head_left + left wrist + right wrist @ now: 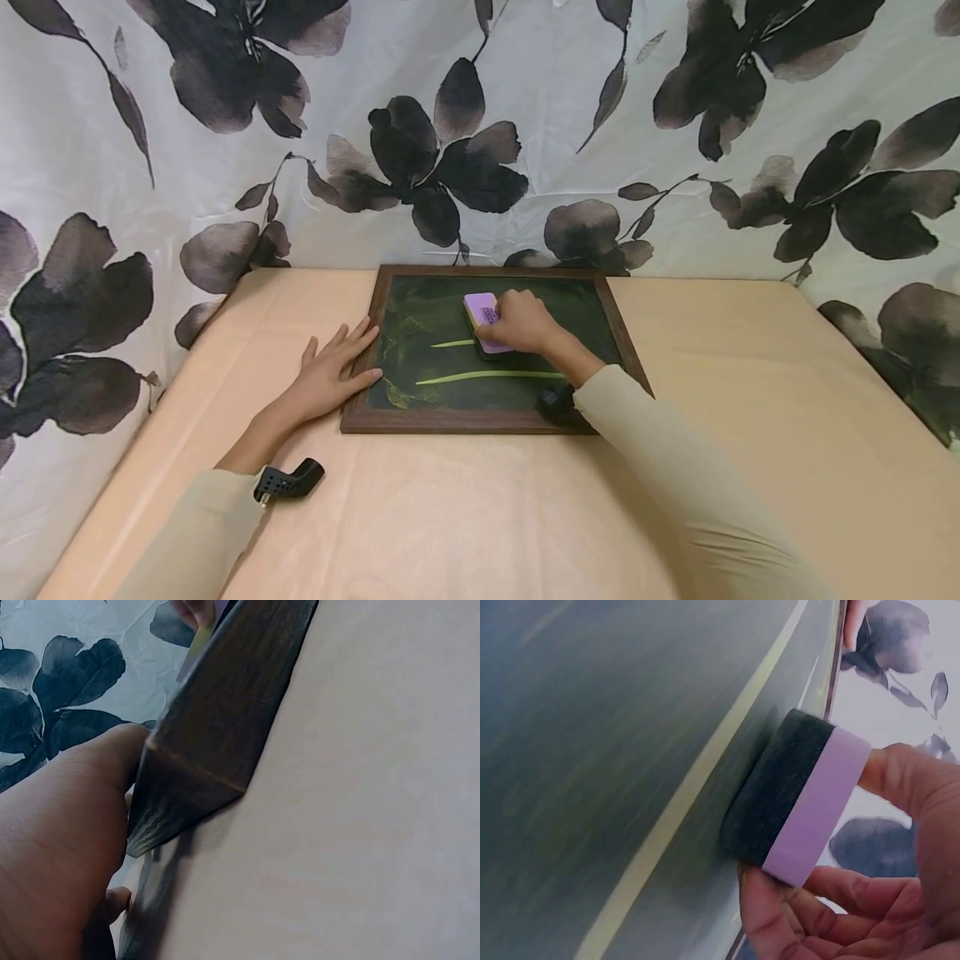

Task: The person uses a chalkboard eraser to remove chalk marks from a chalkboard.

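Observation:
A framed chalkboard [405, 300] lies on the table, its dark green face smudged with yellow-green chalk. Two chalk lines show; the nearer long line [480, 377] runs across the lower part, and a shorter line [452, 343] ends at the eraser. My right hand [528, 321] grips a chalkboard eraser [814, 806] with a purple back and dark felt, its felt side down against the board. Spread flat, my left hand [330, 375] touches the left side of the brown wooden frame [225, 690], thumb and fingertips at its edge.
A peach-coloured cloth covers the table [465, 500]. Behind the board hangs a white curtain [555, 83] with dark flowers. A black wrist device [292, 480] sits at the left sleeve, and another dark device [557, 402] is under the right wrist, over the frame's near edge.

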The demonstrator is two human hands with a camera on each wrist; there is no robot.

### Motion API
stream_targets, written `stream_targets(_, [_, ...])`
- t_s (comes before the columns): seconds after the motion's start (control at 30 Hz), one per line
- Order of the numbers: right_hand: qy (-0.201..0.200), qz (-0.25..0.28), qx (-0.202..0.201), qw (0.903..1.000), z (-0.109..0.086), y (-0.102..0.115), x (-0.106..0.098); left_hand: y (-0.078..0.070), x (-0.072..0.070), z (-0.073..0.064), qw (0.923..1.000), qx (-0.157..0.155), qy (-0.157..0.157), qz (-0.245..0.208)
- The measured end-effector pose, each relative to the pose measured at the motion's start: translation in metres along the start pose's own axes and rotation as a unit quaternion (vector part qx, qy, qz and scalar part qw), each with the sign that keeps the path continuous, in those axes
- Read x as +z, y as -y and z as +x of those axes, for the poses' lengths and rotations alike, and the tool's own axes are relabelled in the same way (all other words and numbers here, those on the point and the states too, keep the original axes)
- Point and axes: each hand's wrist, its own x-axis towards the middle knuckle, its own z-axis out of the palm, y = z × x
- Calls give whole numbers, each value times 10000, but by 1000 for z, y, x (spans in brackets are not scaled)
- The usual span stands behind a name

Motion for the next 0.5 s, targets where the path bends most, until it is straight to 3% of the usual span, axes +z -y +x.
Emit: stream_targets(0.5, [144, -218, -252, 9993, 11, 42, 15, -2, 0, 0, 10000, 31, -4, -27])
